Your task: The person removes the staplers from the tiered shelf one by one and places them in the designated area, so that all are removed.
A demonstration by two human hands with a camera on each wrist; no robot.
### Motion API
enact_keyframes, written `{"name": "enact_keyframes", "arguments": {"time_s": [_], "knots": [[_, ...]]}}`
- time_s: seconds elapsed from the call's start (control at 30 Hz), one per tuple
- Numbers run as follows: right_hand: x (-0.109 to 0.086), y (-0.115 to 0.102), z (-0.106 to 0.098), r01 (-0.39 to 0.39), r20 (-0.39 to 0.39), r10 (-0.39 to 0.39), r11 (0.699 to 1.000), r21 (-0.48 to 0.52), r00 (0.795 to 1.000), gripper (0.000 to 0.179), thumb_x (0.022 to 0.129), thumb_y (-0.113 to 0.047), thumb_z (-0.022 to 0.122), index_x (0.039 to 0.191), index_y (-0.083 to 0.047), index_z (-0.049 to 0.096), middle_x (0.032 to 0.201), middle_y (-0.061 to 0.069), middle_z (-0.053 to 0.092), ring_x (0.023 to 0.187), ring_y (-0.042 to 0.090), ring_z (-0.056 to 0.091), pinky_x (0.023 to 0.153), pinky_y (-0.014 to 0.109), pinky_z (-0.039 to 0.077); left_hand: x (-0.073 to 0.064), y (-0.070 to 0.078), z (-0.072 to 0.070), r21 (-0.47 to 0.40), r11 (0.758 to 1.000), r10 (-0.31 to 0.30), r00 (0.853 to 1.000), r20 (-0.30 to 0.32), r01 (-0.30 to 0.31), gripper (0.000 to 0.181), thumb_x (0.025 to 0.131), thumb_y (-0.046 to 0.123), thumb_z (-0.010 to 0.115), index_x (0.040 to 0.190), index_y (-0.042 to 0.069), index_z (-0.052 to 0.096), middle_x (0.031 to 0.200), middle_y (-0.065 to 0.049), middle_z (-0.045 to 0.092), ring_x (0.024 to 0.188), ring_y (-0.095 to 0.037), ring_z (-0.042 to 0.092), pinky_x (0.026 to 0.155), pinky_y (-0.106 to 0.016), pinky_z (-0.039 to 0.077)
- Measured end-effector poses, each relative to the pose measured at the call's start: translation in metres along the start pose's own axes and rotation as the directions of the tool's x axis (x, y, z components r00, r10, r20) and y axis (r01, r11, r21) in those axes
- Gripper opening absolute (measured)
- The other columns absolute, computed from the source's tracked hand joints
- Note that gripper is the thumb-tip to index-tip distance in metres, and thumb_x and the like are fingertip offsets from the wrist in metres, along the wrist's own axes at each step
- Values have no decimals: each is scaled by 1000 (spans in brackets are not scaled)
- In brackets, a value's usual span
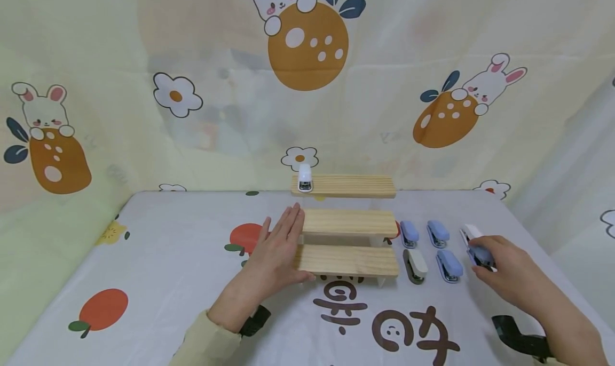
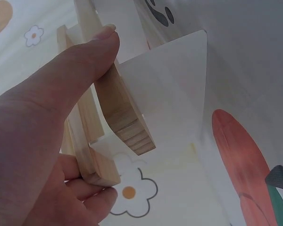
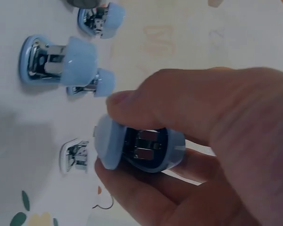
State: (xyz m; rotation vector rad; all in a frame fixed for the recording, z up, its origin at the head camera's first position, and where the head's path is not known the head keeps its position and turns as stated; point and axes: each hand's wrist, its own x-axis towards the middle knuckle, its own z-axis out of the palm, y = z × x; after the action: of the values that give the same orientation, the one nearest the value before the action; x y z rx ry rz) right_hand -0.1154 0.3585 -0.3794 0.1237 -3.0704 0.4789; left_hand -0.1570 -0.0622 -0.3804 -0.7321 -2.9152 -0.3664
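Note:
My left hand (image 1: 278,248) rests against the left end of a stepped wooden rack (image 1: 351,260). Its fingers lie fairly straight along the plank ends, and the thumb touches the front edge of the lowest plank (image 2: 125,117). At the right, my right hand (image 1: 509,270) holds a small blue stapler (image 3: 108,141) between thumb and fingers. Just behind that hand lies a white stapler (image 1: 473,230). Between the rack and this hand stand several more blue staplers (image 1: 449,264) and a white-and-grey stapler (image 1: 416,264).
Another white stapler (image 1: 305,178) stands at the left end of the rack's top plank (image 1: 355,185). Clear plastic side panels (image 2: 174,84) support the planks. A printed cloth (image 1: 158,280) covers the table, and a patterned curtain (image 1: 221,46) hangs behind.

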Motion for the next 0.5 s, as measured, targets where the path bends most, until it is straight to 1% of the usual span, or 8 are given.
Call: {"name": "enact_keyframes", "arguments": {"time_s": [0.17,0.4,0.5], "knots": [[4,9,5,-19,53,20,1000,-11,998,49,82,-7,74,123,13,56,125,43,47,108,58,52,85,67,48,0,1,-1,7,1000,-5,1000,5,5,130,62,51,91,158,5,18,167,-10,17,155,-26,16,123,-57,17],[8,18,13,-55,90,57,998,-23,994,48,81,-6,75,121,13,57,123,44,47,107,58,52,87,70,47,0,0,0,-3,1000,-5,1000,9,5,130,62,50,91,158,4,18,167,-10,17,155,-27,16,123,-57,16],[9,20,14,-87,104,89,996,-24,991,49,80,-5,75,122,12,56,125,45,45,108,59,50,89,70,45,0,0,0,5,1000,-1,1000,6,1,129,62,51,91,158,4,18,167,-10,17,155,-26,16,123,-57,17]]}}
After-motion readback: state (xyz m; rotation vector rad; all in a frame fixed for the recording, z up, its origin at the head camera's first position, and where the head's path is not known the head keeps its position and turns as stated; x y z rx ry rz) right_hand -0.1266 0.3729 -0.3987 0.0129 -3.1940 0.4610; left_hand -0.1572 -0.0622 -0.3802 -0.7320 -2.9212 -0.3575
